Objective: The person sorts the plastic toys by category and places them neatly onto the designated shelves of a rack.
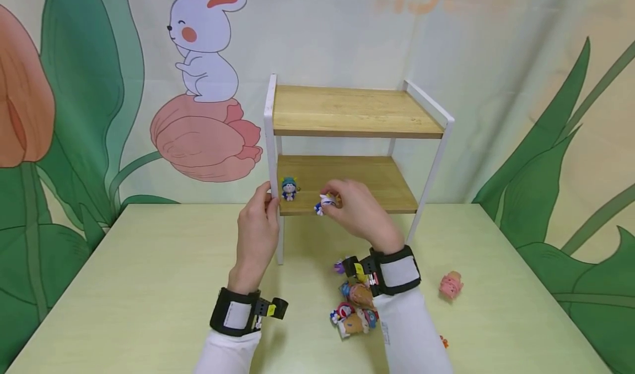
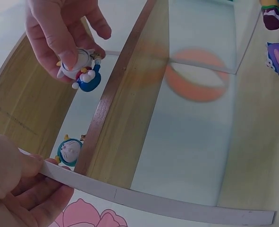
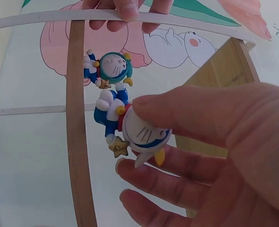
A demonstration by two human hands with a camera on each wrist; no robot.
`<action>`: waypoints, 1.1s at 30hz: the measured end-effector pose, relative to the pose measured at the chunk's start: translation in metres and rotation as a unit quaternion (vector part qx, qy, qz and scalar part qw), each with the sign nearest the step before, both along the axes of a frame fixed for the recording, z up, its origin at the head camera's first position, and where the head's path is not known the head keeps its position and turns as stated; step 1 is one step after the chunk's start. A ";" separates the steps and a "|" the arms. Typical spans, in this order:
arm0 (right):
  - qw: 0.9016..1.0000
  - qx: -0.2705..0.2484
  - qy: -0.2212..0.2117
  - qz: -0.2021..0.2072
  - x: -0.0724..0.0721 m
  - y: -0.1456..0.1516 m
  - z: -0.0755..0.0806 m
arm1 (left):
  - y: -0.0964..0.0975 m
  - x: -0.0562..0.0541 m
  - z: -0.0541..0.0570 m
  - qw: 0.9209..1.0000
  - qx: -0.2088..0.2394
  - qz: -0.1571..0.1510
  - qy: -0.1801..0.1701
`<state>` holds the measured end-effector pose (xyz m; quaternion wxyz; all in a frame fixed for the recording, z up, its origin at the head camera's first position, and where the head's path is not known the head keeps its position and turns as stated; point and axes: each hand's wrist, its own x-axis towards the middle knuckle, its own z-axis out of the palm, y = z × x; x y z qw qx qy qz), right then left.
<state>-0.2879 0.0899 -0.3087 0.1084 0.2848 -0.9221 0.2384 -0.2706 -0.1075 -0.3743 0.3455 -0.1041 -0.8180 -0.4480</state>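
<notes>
My right hand [image 1: 359, 209] pinches a small figurine [image 3: 118, 113] by its white-hooded head, just in front of the lower shelf board. The figurine has a blue body, a red collar and a gold star. At the left end of that lower board stands another figurine [image 1: 289, 189] with a teal hood. My left hand [image 1: 257, 233] grips the white left upright of the two-tier shelf [image 1: 347, 188], thumb and fingers on either side of it, as the left wrist view [image 2: 59, 176] shows.
Below the shelf, several toy figures [image 1: 354, 323] lie clustered on the table [image 1: 163, 286], partly hidden by my right forearm. A pink figure [image 1: 451, 286] lies to the right, with a small orange piece [image 1: 444, 341] nearer. A printed curtain [image 1: 327, 27] hangs behind.
</notes>
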 end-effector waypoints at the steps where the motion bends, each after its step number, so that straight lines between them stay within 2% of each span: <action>1: 1.000 0.002 0.000 0.000 0.000 -0.001 0.001 | 0.000 0.000 0.000 1.000 0.000 0.000 0.001; 14: 0.998 0.051 0.035 0.002 -0.015 -0.014 0.008 | 0.001 0.001 0.001 1.000 0.004 -0.003 -0.001; 21: 0.997 0.068 0.031 -0.002 -0.021 -0.022 0.012 | 0.001 0.001 0.000 1.000 0.000 -0.003 0.003; 33: 0.997 0.080 0.012 -0.005 -0.032 -0.029 0.010 | 0.001 0.001 0.001 1.000 0.004 -0.008 0.000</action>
